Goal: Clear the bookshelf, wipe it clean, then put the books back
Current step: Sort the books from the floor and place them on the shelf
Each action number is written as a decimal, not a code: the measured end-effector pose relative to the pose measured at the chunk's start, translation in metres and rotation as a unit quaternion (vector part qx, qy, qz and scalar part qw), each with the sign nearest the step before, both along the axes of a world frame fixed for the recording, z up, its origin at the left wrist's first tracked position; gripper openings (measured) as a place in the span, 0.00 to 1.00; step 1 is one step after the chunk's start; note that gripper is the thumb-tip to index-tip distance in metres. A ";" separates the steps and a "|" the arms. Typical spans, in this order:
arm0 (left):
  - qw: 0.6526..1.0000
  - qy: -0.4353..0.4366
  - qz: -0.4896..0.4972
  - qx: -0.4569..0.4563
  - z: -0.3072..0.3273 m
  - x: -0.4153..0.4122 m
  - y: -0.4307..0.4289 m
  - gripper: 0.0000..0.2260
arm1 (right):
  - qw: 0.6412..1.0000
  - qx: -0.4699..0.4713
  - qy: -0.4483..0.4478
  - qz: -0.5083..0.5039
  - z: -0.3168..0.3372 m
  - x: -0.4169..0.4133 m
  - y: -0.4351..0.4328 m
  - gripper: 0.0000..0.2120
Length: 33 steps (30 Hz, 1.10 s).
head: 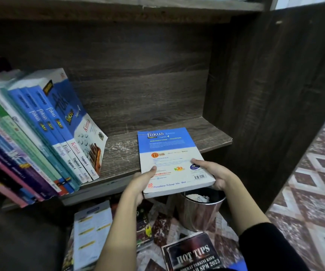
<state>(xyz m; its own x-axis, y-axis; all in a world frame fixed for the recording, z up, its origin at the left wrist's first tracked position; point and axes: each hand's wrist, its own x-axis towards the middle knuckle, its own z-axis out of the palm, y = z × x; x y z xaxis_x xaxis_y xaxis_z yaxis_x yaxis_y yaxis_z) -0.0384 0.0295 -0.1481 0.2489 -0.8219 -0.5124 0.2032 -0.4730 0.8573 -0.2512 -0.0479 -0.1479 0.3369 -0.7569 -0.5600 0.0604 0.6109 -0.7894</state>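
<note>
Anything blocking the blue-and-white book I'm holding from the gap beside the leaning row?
Nothing visible. The blue-and-white paperback, gripped by left hand and right hand, is over the dark wooden shelf board; bare board lies between it and the leaning blue Kimia book.

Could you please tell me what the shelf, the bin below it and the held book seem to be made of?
Shelf: probably wood-grain laminate board, matt, with dark grain and pale scuffs. Bin: looks like polished metal; its wall mirrors the floor. Book: paper pages, smooth printed card cover, likely glossy.
</note>
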 end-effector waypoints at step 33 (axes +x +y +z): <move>0.776 -0.523 0.092 -0.341 0.218 0.086 0.027 0.44 | 0.798 -0.597 0.064 -0.060 0.066 0.189 0.087 0.24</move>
<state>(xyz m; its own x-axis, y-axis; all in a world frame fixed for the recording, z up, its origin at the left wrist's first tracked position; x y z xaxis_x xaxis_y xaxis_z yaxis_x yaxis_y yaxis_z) 0.0475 0.0567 0.0694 0.3801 -0.7146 0.5872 -0.7616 0.1183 0.6371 -0.0620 0.0393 -0.0822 0.2191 -0.7994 0.5594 -0.0652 -0.5840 -0.8091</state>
